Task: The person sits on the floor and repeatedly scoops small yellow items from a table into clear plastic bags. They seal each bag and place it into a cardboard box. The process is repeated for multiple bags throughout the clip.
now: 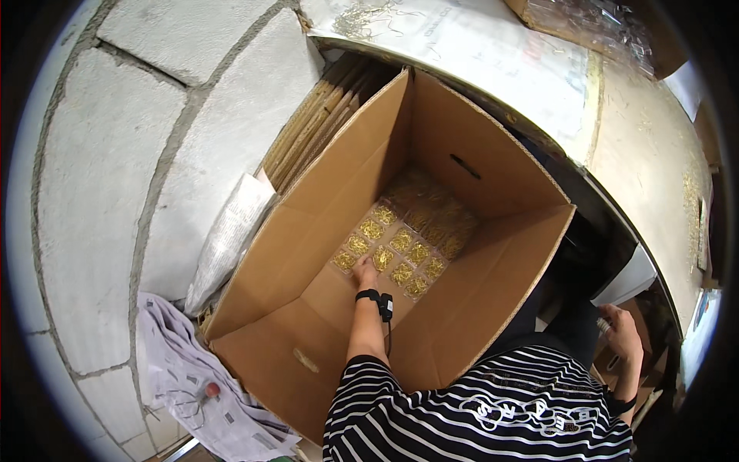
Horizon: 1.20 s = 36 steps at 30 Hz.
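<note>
Deep inside a large open cardboard box (323,208), my left hand (365,272) reaches down to the bottom. Its fingers close on the near edge of a small clear packet of gold-coloured thin pieces (382,259). Several similar packets (418,252) lie in rows around it on a brown cardboard layer. My right hand (622,333) is outside the box at the right, beside my leg. Its fingers are curled around something small and pale that I cannot make out. A black band with a small device (379,302) is on my left wrist.
Flattened cardboard (323,115) leans between the box and a pale block wall (115,154). A worktable (477,69) with scattered gold bits curves along the far and right sides. A printed cloth (192,377) lies at the lower left. White paper (627,279) hangs near my right hand.
</note>
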Tool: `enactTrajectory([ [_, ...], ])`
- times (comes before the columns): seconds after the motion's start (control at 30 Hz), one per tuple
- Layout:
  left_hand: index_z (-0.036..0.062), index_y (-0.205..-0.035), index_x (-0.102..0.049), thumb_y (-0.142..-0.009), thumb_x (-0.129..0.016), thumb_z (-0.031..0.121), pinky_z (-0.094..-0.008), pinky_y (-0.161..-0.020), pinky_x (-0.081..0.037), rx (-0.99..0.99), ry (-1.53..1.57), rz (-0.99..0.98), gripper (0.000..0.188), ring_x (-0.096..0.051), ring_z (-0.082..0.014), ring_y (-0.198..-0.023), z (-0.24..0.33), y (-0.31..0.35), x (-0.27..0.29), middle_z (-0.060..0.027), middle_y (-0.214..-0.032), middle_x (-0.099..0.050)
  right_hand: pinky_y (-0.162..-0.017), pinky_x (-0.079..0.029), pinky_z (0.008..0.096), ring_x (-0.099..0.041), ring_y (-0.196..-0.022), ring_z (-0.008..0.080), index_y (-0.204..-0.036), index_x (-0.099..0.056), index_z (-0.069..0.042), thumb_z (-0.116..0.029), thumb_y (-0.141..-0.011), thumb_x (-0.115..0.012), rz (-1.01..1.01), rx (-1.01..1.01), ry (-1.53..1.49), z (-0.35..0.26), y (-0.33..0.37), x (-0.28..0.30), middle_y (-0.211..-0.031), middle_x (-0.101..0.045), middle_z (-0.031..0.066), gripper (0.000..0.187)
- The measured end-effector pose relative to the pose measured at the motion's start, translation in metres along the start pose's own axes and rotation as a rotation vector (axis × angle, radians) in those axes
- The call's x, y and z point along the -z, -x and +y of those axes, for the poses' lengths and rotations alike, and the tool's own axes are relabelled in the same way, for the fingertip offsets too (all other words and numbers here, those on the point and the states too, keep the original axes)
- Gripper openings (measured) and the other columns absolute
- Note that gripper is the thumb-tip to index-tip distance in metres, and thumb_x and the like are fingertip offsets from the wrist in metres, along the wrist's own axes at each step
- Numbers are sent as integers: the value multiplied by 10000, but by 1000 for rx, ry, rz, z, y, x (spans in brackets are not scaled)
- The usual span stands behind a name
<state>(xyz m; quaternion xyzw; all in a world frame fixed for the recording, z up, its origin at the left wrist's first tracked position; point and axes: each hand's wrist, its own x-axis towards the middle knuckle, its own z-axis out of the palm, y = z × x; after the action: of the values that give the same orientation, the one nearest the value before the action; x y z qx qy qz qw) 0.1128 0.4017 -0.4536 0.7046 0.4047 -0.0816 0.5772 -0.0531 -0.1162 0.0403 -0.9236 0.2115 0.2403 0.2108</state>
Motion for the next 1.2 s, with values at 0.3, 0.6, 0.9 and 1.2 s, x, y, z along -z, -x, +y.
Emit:
enactTrajectory([
  [0.3, 100, -1205, -542, -928, -378, 427, -447, -712, -510, 200, 195, -297, 458, -596, -277, -833, -33, -61, 35, -86, -926, -629, -843, -489, 403, -616, -959, 353, -1188, -596, -72, -212, -880, -560, -51, 192, -67, -30, -8, 91, -1064, -646, 182, 340],
  [0.6, -51, -1123, -572, -936, -470, 137, -424, -867, -504, -210, 68, -267, 284, -605, -362, -1010, 299, 160, 13, -228, -1100, -615, -908, -454, 412, -589, -1028, 384, -1155, -596, 2, -212, -862, -546, 744, -94, -89, 149, -184, 251, -1091, -625, 231, 367],
  [0.9, -31, -1134, -563, -949, -509, 80, -370, -790, -550, -449, -107, -325, 222, -645, -303, -920, 416, 224, -28, -198, -1035, -634, -998, -213, 712, -201, -1333, 524, -1479, -167, -252, -550, -901, -417, 871, -929, -429, 328, -373, 387, -1508, -245, 144, 697],
  [1.2, -60, -1104, -561, -943, -492, 77, -350, -792, -544, -733, -137, -451, 222, -649, -286, -905, 506, 335, -142, -190, -1018, -635, -991, -216, 738, -134, -1323, 579, -1464, -228, -306, -608, -891, -359, 446, -511, 0, 172, -410, 363, -1531, -179, 115, 661],
])
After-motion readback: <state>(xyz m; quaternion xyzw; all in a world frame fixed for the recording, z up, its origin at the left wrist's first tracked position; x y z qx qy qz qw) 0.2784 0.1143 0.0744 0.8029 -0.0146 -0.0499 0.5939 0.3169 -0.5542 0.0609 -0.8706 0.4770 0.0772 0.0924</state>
